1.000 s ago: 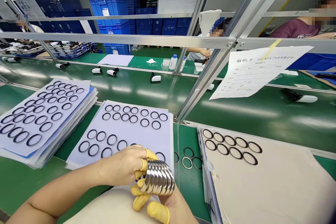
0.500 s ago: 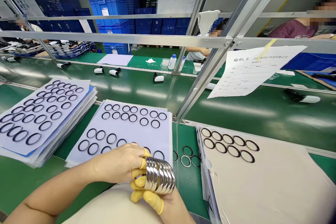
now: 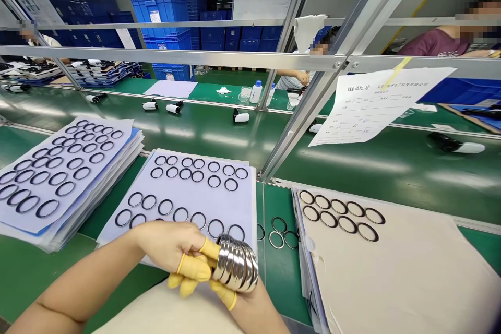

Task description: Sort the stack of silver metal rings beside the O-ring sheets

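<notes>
A stack of shiny metal rings (image 3: 236, 263) sits around the fingers of my right hand (image 3: 245, 303), whose thumb presses below its near end. My left hand (image 3: 170, 245) is at the left end of the stack, its index finger reaching the rings and its other fingers curled. Yellow finger cots cover the fingertips. Whether a ring lies between my left fingers is hidden. Behind my hands, a white sheet (image 3: 219, 203) carries rows of dark-edged rings. A few loose rings (image 3: 277, 240) lie on the green table to the right of it.
A thick stack of sheets (image 3: 94, 188) with rings stands at left. At right, a beige sheet stack (image 3: 391, 282) bears two rows of rings. A metal post (image 3: 289, 125) rises behind, with a paper form (image 3: 371, 107) hanging. Black-and-white parts lie on the green belt (image 3: 195, 128).
My left hand has slid left and slightly down, its thumb now showing and its fingers less wrapped over the rings. The parts on the belt have shifted slightly right.
</notes>
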The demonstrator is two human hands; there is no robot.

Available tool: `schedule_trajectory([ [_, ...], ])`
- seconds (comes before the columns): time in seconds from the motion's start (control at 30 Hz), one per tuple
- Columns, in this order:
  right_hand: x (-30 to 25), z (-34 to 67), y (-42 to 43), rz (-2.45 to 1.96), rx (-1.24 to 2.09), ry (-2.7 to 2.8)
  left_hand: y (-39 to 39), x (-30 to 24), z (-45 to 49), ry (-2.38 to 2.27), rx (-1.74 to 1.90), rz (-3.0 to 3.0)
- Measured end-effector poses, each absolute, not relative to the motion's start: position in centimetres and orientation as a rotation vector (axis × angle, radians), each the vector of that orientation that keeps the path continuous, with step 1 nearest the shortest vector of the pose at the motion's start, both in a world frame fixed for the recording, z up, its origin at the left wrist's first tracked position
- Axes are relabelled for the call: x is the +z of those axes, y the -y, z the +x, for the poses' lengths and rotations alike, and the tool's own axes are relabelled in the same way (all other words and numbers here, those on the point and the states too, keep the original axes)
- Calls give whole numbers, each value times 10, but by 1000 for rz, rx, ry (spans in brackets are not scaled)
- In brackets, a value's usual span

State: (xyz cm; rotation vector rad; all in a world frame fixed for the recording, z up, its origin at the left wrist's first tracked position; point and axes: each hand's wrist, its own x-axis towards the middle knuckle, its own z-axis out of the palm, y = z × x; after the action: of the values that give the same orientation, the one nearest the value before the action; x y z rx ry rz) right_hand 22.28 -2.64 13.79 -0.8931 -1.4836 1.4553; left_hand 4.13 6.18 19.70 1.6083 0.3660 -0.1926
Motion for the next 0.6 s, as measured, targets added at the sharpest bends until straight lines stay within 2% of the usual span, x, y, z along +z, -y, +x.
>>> schedule_trajectory([
  [0.17,135,228,25,-861,1519,1588,-57,190,43,-307,-222,1456],
  [0.27,131,234,22,-801,1403,1738,-54,185,44,-285,-227,1490],
  [0.37,124,239,21,-892,1258,1835,-53,180,43,-267,-210,1573],
  [0.6,123,238,21,-1084,1273,1755,-51,169,38,-290,-171,1587],
])
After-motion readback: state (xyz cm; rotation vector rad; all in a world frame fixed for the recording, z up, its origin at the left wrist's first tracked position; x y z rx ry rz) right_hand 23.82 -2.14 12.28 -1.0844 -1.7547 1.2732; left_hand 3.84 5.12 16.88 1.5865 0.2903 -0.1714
